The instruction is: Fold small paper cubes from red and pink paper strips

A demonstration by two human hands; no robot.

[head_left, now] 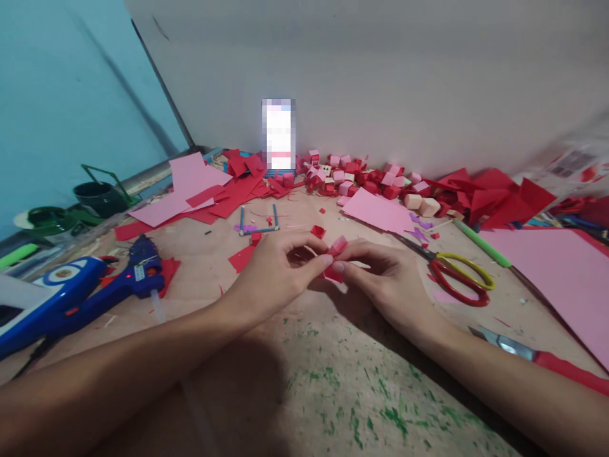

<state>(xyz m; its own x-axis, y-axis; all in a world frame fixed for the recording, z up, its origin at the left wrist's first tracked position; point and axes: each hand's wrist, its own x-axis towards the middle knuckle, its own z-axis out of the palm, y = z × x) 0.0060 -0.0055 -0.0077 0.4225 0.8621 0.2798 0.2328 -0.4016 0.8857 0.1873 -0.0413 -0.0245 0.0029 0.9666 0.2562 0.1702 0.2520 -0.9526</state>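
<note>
My left hand [278, 270] and my right hand [380, 276] meet at the middle of the work surface, fingers pinched together on a small folded piece of red and pink paper [337, 251]. Both hands grip it from opposite sides, just above the surface. A loose red paper scrap [318, 231] lies just beyond my fingertips. Much of the piece is hidden by my fingers.
A blue glue gun [90, 289] lies at the left. Red-and-yellow scissors [457, 276] lie right of my hands, a red-handled knife [533, 355] nearer me. Pink sheets [566, 279], red paper cuttings [238, 190] and several small paper cubes [342, 174] line the wall. Green containers [95, 197] stand far left.
</note>
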